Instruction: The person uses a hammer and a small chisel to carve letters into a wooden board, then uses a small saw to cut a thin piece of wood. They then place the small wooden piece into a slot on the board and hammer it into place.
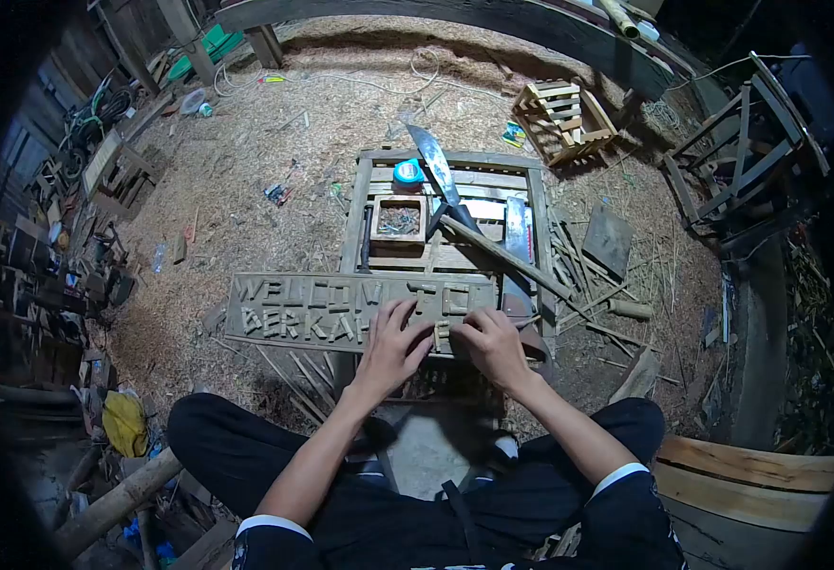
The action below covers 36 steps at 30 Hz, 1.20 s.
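Lower centre: left hand (393, 344), fingers spread, steadies sign board (274, 309); right hand (495, 344) pinches small stick (441, 334). Best set it square, pressing evenly.

— How many sign boards are there?
— One sign board (293, 309), with two rows of wooden letters.
— And tools on the slatted table (355, 218)?
— Three: one broad blade (433, 160), one wooden-handled tool (498, 252) and one saw (518, 228).
— Anything else up there?
— One blue tape roll (407, 173) and one small open box (375, 220).
— Crates on the floor?
— One crate (566, 119).
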Tool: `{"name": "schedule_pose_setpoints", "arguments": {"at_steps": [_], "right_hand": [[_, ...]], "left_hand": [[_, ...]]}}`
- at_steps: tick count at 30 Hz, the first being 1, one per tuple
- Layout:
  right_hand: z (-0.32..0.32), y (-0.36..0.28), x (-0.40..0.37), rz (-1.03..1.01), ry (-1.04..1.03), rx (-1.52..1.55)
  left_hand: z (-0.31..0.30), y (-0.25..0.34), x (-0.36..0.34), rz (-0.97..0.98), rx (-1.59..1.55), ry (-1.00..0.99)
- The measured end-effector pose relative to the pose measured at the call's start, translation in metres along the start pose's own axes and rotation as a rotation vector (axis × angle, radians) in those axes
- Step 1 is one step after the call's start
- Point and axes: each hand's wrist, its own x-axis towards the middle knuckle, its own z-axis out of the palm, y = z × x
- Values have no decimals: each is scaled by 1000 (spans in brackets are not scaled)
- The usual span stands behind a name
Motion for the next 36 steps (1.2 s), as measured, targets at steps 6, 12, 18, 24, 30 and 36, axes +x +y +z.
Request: {"name": "schedule_pose_setpoints", "arguments": {"at_steps": [6, 12, 18, 24, 30, 36], "right_hand": [[1, 0, -1, 16, 55, 91], [-5, -1, -1, 48, 62, 206], [-5, -10, 0, 191, 19, 201], [3, -7, -1, 273, 76, 286], [5, -10, 2, 321, 58, 304], [4, -11, 5, 349, 34, 311]], "left_hand": [[6, 0, 5, 66, 4, 32], [4, -2, 4, 81, -16, 8], [2, -3, 2, 167, 81, -15], [3, -2, 3, 193, 126, -24], [3, 1, 2, 156, 85, -15], [4, 0, 2, 147, 67, -15]]}}
